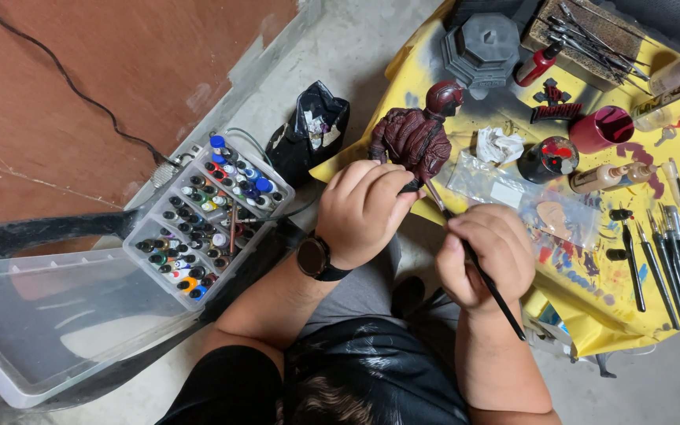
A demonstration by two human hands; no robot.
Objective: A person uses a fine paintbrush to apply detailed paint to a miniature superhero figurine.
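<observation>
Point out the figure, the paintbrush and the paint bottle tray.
figure [417,140], head view, on its dark red torso.
paintbrush [500,299], head view, on the black handle below the right hand.
paint bottle tray [168,271], head view, on its clear front rim.

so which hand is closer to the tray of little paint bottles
Left. The left hand, gripping the dark red figure, sits just right of the paint bottle tray; the right hand, holding the brush, is farther right.
</observation>
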